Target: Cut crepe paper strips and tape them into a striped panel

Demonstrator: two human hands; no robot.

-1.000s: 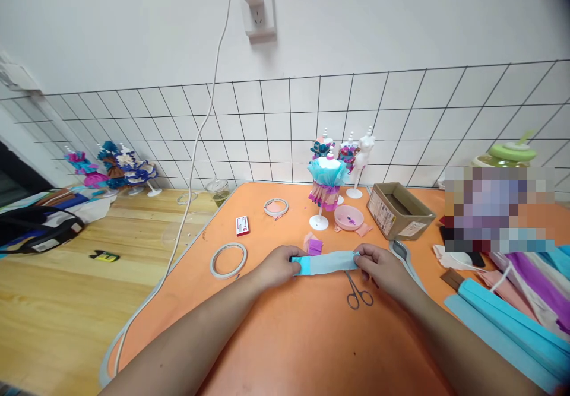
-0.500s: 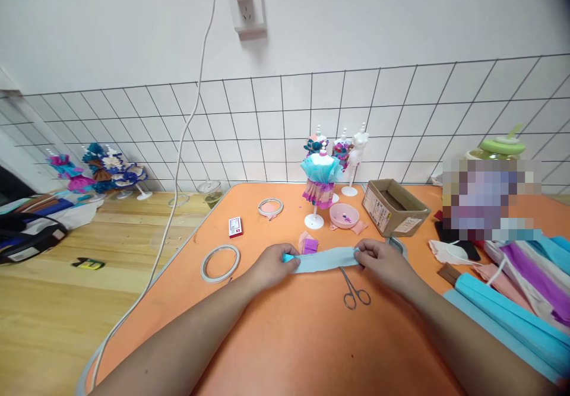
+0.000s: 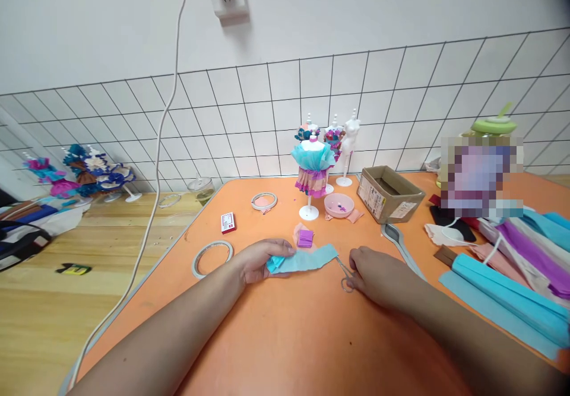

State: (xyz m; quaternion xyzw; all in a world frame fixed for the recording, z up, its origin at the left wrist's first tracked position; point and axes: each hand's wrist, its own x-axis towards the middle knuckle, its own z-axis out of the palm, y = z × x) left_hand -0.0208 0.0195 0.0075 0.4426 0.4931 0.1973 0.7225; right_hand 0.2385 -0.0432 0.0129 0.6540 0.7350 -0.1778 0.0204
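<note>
My left hand (image 3: 267,260) is closed on one end of a light blue crepe paper strip (image 3: 312,259), whose bunched, brighter end sits at the fingers. The strip's free end points right, just above the orange table. My right hand (image 3: 371,274) has its fingers closed at the handles of small metal scissors (image 3: 346,278). One finger ring shows; the other is hidden by the fingers. The scissor tips lie close to the strip's free end; whether they touch cannot be told. Beyond the strip lies a folded purple paper piece (image 3: 305,238).
A mini dress form (image 3: 310,164) in ruffled paper stands behind, near a pink bowl (image 3: 339,206) and a cardboard box (image 3: 389,195). Left are tape rolls (image 3: 212,258) and a small red-white box (image 3: 228,222). Crepe paper rolls (image 3: 507,289) lie right; a white cable (image 3: 157,182) hangs left.
My right hand has let go of the strip's right end and moved down onto the scissors. My left hand keeps the strip, which now hangs free on the right. The view has shifted.
</note>
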